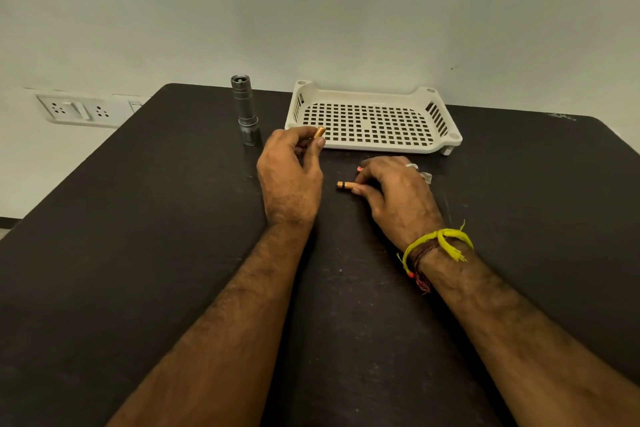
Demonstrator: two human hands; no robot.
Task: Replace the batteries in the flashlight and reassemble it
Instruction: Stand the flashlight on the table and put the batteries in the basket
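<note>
A silver flashlight (245, 110) stands upright on its head on the dark table (138, 253), open end up, at the far left of centre. My left hand (291, 170) is just right of it, fingers closed on a copper-coloured battery (318, 132) whose tip pokes out. My right hand (394, 194) rests on the table with its fingertips pinching a second copper battery (346, 185), which lies flat on the tabletop. A small shiny piece (426, 177) shows beyond the right hand; I cannot tell what it is.
A cream perforated plastic tray (446, 139) sits at the back of the table, right of the flashlight, with nothing in it. A wall socket plate (79, 110) is on the wall to the left. A yellow thread band (440, 239) circles my right wrist.
</note>
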